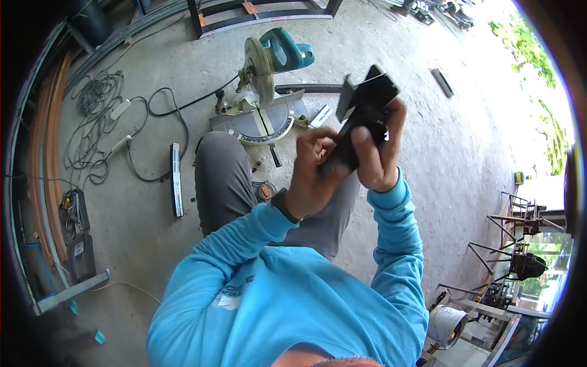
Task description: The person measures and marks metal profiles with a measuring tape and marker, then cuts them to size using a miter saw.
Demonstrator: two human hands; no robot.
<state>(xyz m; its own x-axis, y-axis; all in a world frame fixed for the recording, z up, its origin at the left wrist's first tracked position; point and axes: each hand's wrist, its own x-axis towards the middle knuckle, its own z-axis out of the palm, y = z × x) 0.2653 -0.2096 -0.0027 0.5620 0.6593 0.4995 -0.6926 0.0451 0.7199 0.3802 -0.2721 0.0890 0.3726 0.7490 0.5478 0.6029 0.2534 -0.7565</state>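
Both hands are raised in front of my chest around a short black metal profile with angled, channel-like walls. My left hand grips its lower end, fingers curled and thumb along it. My right hand holds it from the right side, thumb pressed on its face and fingers behind. The lower part of the profile is partly hidden by my fingers and somewhat blurred. Beyond my hands, a mitre saw with a teal handle stands on the floor, its grey base just past my left knee.
A long profile piece lies left of my knee, a short dark one at the far right. Tangled cables and an open tool case are on the left. A black frame lies ahead; a white bucket stands lower right.
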